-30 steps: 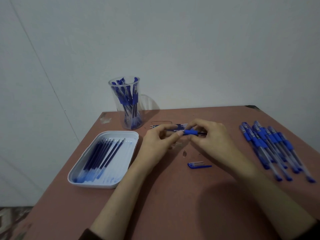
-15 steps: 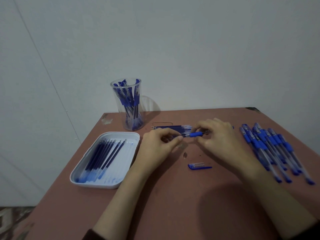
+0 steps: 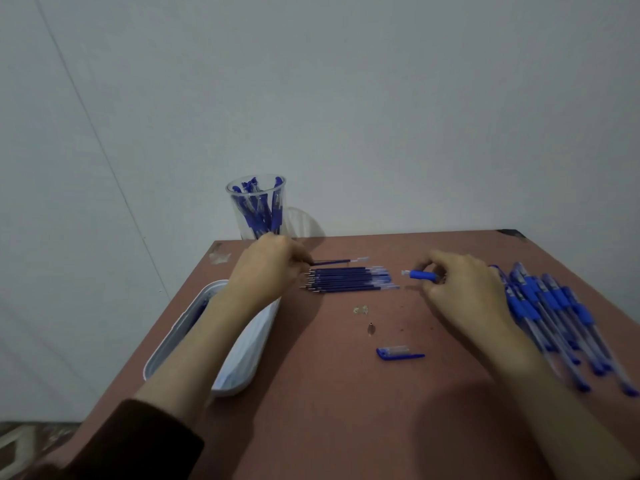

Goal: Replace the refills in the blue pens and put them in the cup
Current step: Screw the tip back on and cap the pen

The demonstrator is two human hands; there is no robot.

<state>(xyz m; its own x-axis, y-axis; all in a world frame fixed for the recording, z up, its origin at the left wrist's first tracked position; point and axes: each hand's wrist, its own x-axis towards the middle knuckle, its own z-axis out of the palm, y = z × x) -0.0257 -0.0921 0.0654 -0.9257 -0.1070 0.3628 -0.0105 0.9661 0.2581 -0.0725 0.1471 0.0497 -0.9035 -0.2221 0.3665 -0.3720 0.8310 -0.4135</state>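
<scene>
A refill [image 3: 334, 262] is pinched by the left hand [image 3: 268, 271] beside the row [image 3: 349, 282] of refills on the table [image 3: 346, 410], judged to be for setting down. The barrel [image 3: 420, 274] is gripped by the right hand [image 3: 464, 289], held ready for refilling. The cup [image 3: 232, 202] stands behind, part-filled

A: Anything showing in the tray [image 3: 162, 344]?
B: Little; the left forearm [image 3: 207, 334] lies across it, and only a blue smudge shows at its far end.
A: The pen [image 3: 420, 274] in the right hand [image 3: 464, 289]?
B: Just its blue grip end; the fingers [image 3: 437, 263] cover the rest.
A: The left hand [image 3: 266, 268] on the refill [image 3: 334, 262]?
B: Fingertips hidden behind the hand.
A: The row of pens [image 3: 554, 317]?
B: Blurred, uncountable.
A: That speck [image 3: 371, 328] on the tabletop [image 3: 329, 410]?
B: Too small to name.
</scene>
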